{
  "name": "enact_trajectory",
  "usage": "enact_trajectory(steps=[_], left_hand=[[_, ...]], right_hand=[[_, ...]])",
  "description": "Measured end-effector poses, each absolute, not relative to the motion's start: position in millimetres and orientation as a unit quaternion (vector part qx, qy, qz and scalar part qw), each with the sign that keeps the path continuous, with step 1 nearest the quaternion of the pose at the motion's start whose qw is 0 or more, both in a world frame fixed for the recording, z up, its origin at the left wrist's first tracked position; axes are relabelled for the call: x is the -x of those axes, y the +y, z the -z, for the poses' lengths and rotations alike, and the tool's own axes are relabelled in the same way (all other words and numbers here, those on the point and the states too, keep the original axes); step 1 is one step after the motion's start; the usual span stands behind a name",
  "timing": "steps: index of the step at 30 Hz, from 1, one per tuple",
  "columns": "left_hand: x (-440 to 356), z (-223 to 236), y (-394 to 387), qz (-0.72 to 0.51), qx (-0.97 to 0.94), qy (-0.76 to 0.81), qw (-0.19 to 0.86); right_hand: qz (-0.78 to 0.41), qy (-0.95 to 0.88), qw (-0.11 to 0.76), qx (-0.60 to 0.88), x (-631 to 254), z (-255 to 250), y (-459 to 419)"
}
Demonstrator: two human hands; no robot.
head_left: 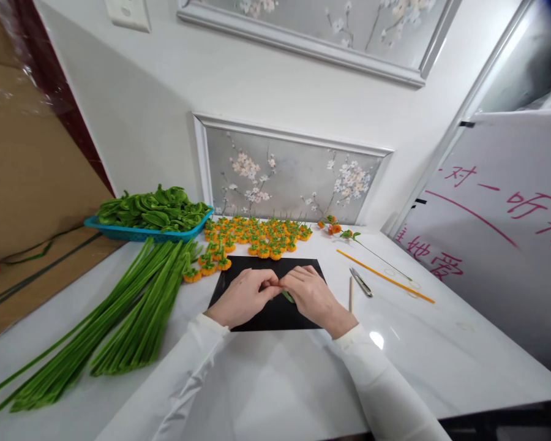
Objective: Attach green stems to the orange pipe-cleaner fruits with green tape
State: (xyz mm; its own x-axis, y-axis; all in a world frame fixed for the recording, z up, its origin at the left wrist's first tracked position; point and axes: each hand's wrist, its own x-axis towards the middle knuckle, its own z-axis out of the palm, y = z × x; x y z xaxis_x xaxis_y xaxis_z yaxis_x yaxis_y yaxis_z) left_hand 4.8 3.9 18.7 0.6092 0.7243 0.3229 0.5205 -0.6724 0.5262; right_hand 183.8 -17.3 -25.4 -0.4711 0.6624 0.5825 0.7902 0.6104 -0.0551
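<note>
Over a black mat [266, 321] my left hand [248, 297] and my right hand [316, 298] meet, their fingertips pinched together. Between them shows a small pale green leaf-like piece [288, 296], mostly covered by my right fingers. Both hands are closed at its upper end; how the fingertips share it is partly hidden. Just behind the mat stand many orange flower heads [262, 250] with green stalks pointing up. To the left of my left hand lie long fuzzy green pipe cleaners [133, 318] in two bundles.
A blue tray [188, 234] at the back left is heaped with green fuzzy leaves [153, 211]. On the right lie a wooden stick [351, 295], a utility knife [360, 282], an orange pipe cleaner [386, 275] and a finished flower stem [381, 257]. A wall bounds the table behind.
</note>
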Motion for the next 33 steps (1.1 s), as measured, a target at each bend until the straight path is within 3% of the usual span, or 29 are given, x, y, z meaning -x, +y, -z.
enact_trajectory(steps=[17,22,24,27,33], left_hand=[[-7.1,-8.5,14.3,-0.356,-0.828,0.335,0.275],[-5.5,-4.4,21.1,-0.380,-0.773,0.395,0.318],[-5.6,-6.5,18.9,-0.359,-0.761,0.411,0.351],[-6.4,-11.5,12.6,-0.318,-0.750,0.424,0.396],[-5.0,-15.1,10.6,-0.312,-0.722,0.436,0.437]], right_hand=[[0.040,-0.815,0.348,0.462,-189.9,28.8,-12.3],[0.076,-0.657,0.371,0.652,-233.8,24.6,-9.3],[0.089,-0.530,0.326,0.777,-262.4,26.7,-10.7],[0.005,-0.384,0.218,0.897,-299.7,34.7,-16.1],[-0.072,-0.356,0.212,0.907,-320.0,50.3,-19.8]])
